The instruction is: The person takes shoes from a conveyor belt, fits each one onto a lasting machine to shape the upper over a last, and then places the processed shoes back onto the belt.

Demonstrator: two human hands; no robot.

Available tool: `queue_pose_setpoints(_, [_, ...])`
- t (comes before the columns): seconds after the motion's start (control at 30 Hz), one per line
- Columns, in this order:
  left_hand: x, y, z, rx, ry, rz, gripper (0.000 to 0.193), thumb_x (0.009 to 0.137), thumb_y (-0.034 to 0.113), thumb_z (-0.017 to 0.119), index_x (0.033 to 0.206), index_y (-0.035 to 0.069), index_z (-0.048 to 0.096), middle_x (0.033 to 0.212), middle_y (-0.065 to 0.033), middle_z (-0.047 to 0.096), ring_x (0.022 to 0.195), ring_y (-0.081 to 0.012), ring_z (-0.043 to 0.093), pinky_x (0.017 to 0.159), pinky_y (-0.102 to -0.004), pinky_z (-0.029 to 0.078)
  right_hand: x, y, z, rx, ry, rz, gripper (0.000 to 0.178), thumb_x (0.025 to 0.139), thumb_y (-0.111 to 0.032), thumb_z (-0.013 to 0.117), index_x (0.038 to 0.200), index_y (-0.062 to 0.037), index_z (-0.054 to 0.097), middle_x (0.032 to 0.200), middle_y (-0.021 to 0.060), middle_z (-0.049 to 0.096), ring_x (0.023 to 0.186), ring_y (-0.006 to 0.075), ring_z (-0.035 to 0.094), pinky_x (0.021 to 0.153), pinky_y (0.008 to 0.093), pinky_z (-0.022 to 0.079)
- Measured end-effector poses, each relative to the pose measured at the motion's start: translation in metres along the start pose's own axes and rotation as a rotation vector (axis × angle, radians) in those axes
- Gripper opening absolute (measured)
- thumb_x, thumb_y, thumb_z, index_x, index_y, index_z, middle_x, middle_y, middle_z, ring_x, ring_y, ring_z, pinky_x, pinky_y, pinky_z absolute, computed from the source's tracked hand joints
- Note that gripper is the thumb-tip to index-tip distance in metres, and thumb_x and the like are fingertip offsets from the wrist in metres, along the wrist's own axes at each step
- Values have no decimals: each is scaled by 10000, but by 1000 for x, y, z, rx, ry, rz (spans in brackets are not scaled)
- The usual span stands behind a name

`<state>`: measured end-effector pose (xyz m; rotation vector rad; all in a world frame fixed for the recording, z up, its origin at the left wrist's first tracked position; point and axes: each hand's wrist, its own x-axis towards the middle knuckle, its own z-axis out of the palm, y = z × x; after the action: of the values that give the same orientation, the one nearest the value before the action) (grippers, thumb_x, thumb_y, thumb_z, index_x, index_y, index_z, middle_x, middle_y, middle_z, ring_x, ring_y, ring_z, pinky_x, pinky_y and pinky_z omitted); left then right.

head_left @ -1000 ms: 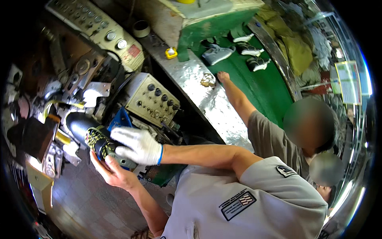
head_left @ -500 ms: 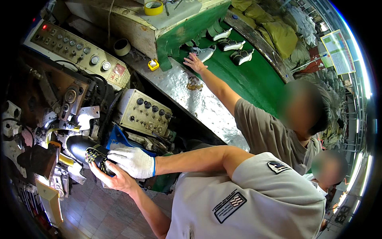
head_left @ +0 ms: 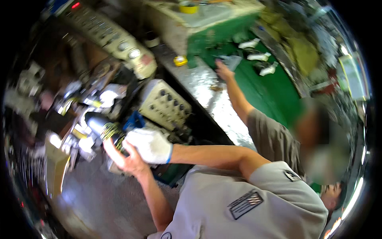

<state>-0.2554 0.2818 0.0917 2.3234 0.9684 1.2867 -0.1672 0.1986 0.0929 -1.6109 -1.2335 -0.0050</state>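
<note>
A black shoe with yellow-patterned lacing is held in both my hands, its rounded toe toward the machine. My bare left hand wraps the near side of the shoe. My right hand, in a white knitted glove, grips its heel end, and the glove hides that part. The picture is blurred, so whether the toe touches the machine cannot be told.
A control box with knobs and a long panel with a red light stand beyond the shoe. At the right, a co-worker's hand reaches to a grey shoe on a green belt carrying several shoes.
The whole view has swung and blurred, shifting the scene rightward in the picture. Both my hands still hold the shoe near the machine. The co-worker's hand stays at the grey shoe.
</note>
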Motion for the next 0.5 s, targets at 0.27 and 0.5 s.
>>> queue_pose_setpoints(0.27, [5, 2, -3, -66, 25, -62, 501, 888, 30, 703, 1356, -60, 548, 1404, -284, 559, 1280, -424, 563, 1115, -464, 415, -2, 8, 13, -122, 21, -66, 318, 826, -101, 666, 1105, 46, 702, 1107, 209, 723, 1019, 359, 710, 937, 428, 559])
queue_pose_setpoints(0.5, [3, 0, -2, -91, 55, -80, 527, 864, 31, 725, 1353, -63, 550, 1401, -286, 558, 1277, -421, 568, 1120, -457, 413, 1, 9, 12, -107, -12, -67, 307, 836, -93, 651, 1108, 38, 707, 1105, 210, 725, 1024, 361, 710, 935, 432, 555])
